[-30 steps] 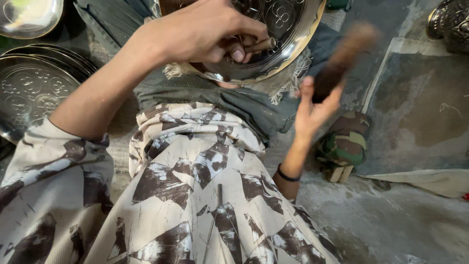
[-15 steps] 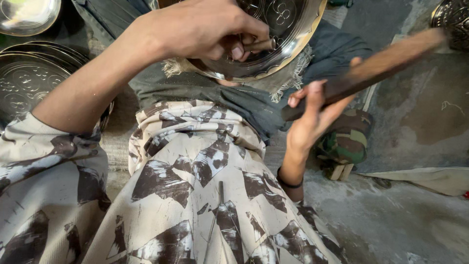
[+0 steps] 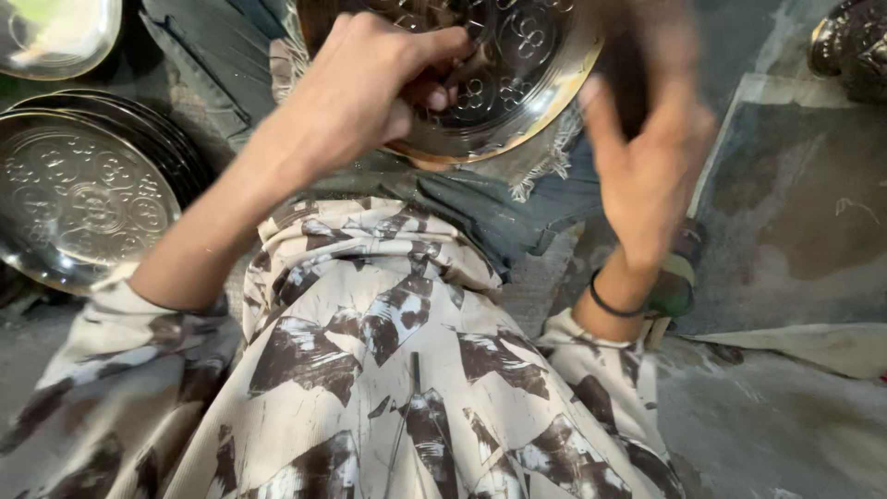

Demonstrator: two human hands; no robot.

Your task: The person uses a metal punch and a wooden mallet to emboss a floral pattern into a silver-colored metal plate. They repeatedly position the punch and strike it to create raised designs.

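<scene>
currently, our inventory of this moment, read as a clock face over the head view.

item one: our left hand [image 3: 356, 97], at about eleven o'clock, fingers curled in and pressing something small against the embossed metal plate [image 3: 517, 79]; what they pinch is hidden under the knuckles, so we cannot say what it is.

item two: the embossed metal plate, at twelve o'clock, resting tilted on a frayed dark cloth [image 3: 499, 199] across our lap. its face already carries round raised motifs over the part that shows; whether any patch is left plain we cannot tell, since the hand covers the working spot.

item three: our right hand [image 3: 647, 176], at about two o'clock, blurred by movement, fingers wrapped round a dark wooden handle [image 3: 637, 74]; the head of that tool is lost in the blur. a dark band [image 3: 614, 305] sits on the wrist.

item four: a stack of patterned plates [image 3: 83, 199], at nine o'clock, fully patterned on the top face.

item five: a plain shiny dish [image 3: 55, 32], at ten o'clock, well apart from our hands.

item six: a dark ornate metal piece [image 3: 850, 46], at one o'clock, partly out of view.

our judgement: the work is midway, with some pieces finished beside us and this plate in hand.
</scene>
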